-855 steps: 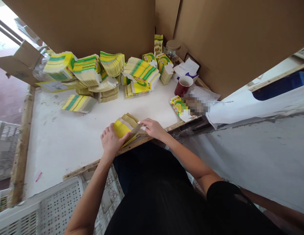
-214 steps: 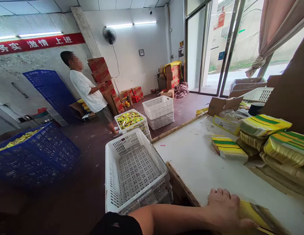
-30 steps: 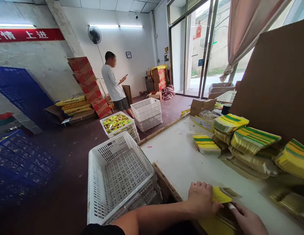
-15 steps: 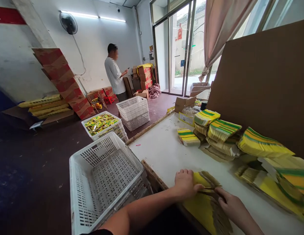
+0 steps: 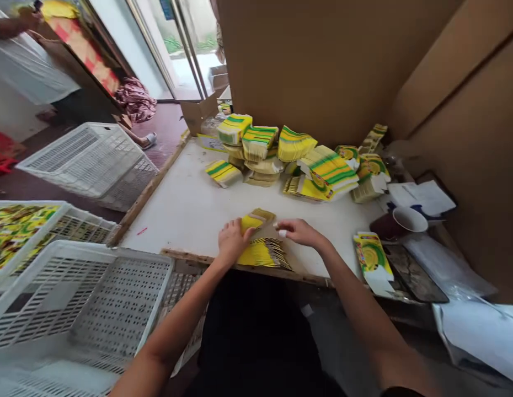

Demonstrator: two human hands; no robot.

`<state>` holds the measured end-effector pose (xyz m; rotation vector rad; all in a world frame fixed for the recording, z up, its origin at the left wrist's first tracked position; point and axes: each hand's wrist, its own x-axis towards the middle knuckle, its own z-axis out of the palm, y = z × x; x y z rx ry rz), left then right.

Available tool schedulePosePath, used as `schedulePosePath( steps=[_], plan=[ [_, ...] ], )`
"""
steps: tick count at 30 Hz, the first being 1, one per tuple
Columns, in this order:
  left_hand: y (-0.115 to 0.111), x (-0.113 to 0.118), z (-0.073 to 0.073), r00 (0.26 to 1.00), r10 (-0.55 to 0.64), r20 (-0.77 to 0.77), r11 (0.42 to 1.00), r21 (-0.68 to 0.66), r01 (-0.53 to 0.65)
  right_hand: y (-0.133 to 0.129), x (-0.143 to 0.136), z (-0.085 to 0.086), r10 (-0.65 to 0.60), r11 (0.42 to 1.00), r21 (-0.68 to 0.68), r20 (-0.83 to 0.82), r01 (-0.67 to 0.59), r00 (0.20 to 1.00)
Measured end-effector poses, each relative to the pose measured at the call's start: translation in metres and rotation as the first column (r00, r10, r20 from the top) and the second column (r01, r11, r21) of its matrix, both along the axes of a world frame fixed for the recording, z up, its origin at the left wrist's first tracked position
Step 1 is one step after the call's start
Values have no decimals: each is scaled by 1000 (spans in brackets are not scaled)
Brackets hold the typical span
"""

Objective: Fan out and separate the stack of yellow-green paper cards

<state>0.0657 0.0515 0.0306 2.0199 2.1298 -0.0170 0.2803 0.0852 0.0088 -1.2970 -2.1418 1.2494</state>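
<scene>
My left hand (image 5: 233, 241) is closed around a small stack of flat yellow cartons (image 5: 258, 218), its thumb on the near side. Just below it, a fanned row of flat yellow cartons (image 5: 260, 253) lies along the table's front edge. To the right of the held stack, and apart from it, is my right hand (image 5: 301, 232). Its fingers are curled in, with a small pale bit at the thumb and index tips that I cannot make out. Bundles of yellow and green cartons (image 5: 260, 141) are piled at the back of the white table (image 5: 174, 204).
White plastic crates (image 5: 116, 298) stand on the left, one holding yellow packets (image 5: 22, 229). A mug (image 5: 399, 221), a dark flat tray (image 5: 417, 273) and a single carton (image 5: 373, 256) sit on the right. Cardboard (image 5: 314, 60) rises behind; a person (image 5: 28, 66) stands far left.
My view has swung right and down, showing more of the table's right side. My right hand has come away from the cartons to the right; my left hand stays on them.
</scene>
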Motion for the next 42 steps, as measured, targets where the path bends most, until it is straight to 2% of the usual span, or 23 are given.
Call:
schedulePosePath(
  steps=[2,3,5,8,12,15,19,25,27,32,34,36,40,42],
  plan=[
    [-1,-1,1,1000,-7,-6,1000,3,7,1,-4,0,-146,977,157,5,144,989],
    [-2,-1,1,1000,-9,-9,1000,2,9,2,-7,0,-174,960,225,22,165,984],
    [-2,-1,2,1000,-9,-13,1000,-2,9,1,-15,-2,-178,939,313,89,142,980],
    [-1,0,1,1000,-6,-10,1000,-10,6,-2,-22,-6,-185,923,373,206,97,961],
    [-2,3,3,1000,17,-3,1000,-11,-17,-6,-23,-9,-210,884,463,263,68,942],
    [-5,5,4,998,41,40,999,-21,-41,-7,-21,-13,-206,824,565,236,39,950],
    [-1,5,-1,988,75,132,997,-8,-74,6,-22,-28,-193,735,678,171,27,966],
    [1,5,-3,970,99,224,995,-5,-100,11,-30,-37,-224,606,795,193,-19,955],
    [0,5,-3,970,102,221,995,-8,-103,8,-31,-36,-232,609,793,198,-17,952],
    [1,5,-5,971,104,214,994,-8,-105,7,-29,-31,-194,720,693,169,24,966],
    [1,5,-5,971,104,214,994,-3,-105,8,-28,-30,-190,730,682,159,31,969],
    [1,5,-5,972,100,212,995,0,-103,8,-28,-31,-190,707,707,166,18,968],
    [0,5,-3,971,92,220,995,9,-96,10,-27,-36,-201,606,795,199,-38,959],
    [0,6,-3,969,95,228,995,8,-99,10,-26,-37,-190,573,817,211,-66,959]
  ],
)
